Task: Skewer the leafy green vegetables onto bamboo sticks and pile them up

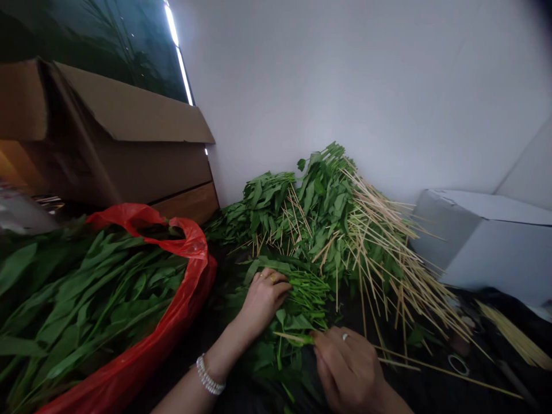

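Observation:
My left hand (264,299), with rings and a bead bracelet, lies curled over a small bunch of cut green stems (307,288) on the dark surface, fingers closed on them. My right hand (347,368), wearing a ring, pinches a bamboo skewer (290,337) whose tip points left, with a folded green leaf at the fingertips. Behind both hands rises a heap of leafy greens threaded on skewers (345,230), sticks fanning out to the right.
A red plastic bag (181,287) full of loose long green leaves sits at left. Cardboard boxes (129,149) stand behind it. A white box (487,241) is at right, with loose skewers (513,339) in front of it. A white wall lies behind.

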A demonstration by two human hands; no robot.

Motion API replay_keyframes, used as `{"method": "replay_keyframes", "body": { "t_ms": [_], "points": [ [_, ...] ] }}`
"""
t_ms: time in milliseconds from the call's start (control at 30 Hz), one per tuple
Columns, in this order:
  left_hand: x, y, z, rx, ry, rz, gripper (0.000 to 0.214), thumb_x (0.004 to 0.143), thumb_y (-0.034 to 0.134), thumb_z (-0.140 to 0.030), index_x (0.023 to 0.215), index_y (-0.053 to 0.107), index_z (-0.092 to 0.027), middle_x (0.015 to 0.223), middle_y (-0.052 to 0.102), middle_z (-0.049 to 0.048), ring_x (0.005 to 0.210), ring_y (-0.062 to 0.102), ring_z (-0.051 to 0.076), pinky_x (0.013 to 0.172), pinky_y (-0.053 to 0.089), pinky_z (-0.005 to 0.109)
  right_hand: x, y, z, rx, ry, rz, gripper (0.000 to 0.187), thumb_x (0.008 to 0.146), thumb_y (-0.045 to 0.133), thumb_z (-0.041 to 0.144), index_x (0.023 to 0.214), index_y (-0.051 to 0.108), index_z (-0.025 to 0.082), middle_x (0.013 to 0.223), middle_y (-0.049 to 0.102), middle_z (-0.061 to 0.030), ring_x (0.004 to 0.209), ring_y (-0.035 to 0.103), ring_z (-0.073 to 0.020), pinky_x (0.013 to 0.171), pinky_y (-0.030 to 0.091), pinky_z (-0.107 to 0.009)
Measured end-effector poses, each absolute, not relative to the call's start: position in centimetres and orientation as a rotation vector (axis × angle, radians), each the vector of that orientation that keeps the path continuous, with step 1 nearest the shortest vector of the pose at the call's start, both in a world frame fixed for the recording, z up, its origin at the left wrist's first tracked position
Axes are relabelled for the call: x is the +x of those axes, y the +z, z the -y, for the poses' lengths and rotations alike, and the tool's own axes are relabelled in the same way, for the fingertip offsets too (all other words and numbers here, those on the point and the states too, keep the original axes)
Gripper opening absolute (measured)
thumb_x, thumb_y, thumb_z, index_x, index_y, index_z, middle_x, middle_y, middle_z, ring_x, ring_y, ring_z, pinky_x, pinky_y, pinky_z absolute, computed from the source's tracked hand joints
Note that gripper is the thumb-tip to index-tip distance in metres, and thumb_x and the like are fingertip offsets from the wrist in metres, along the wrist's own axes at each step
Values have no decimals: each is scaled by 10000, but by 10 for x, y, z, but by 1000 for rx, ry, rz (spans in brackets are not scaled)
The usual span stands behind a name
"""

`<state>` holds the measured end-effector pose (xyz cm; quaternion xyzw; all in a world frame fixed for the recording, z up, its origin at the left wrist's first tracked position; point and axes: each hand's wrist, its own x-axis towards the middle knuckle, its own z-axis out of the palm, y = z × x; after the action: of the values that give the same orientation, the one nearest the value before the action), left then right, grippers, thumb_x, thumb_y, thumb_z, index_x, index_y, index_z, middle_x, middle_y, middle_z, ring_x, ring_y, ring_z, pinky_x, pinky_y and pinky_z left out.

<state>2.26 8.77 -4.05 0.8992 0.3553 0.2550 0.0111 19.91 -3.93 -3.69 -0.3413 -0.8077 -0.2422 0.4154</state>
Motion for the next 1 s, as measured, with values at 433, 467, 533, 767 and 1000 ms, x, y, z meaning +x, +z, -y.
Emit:
{"method": "replay_keyframes", "body": {
  "t_ms": [433,467,533,767,1000],
  "points": [
    [20,-16,-80,1704,1284,-921,221,845,605,-321,973,702,-169,853,739,54,818,675,208,781,502,293,208,-45,27,-1292,-592,1841,258,937,364,116,1052,596,120,752,628,-45,656,610,-123,619,436,-231],
    [21,-16,-80,1669,1246,-902,235,836,616,-324,982,711,-166,878,746,61,824,681,214,790,505,300,209,-46,27,-1298,-589,1842,259,938,363,118,1060,593,120,765,631,-50,680,615,-129,633,440,-233],
    [23,-16,-79,1666,1204,-884,246,824,627,-322,985,728,-166,952,747,78,878,680,230,837,498,320,209,-46,27,-1303,-584,1846,260,941,362,123,1073,585,118,778,631,-54,702,616,-135,648,442,-238],
    [24,-15,-74,1832,1160,-829,210,859,589,-293,971,727,-182,978,736,71,944,652,223,884,477,320,210,-51,26,-1328,-603,1852,261,949,362,136,1086,584,120,779,628,-52,718,619,-143,643,435,-247],
    [23,-18,-76,2099,1134,-813,225,797,682,-257,1011,732,-206,977,719,73,933,646,220,866,478,320,212,-52,24,-1344,-585,1840,259,953,366,147,1079,592,132,764,622,-39,672,601,-132,634,421,-244]
  ]
}}
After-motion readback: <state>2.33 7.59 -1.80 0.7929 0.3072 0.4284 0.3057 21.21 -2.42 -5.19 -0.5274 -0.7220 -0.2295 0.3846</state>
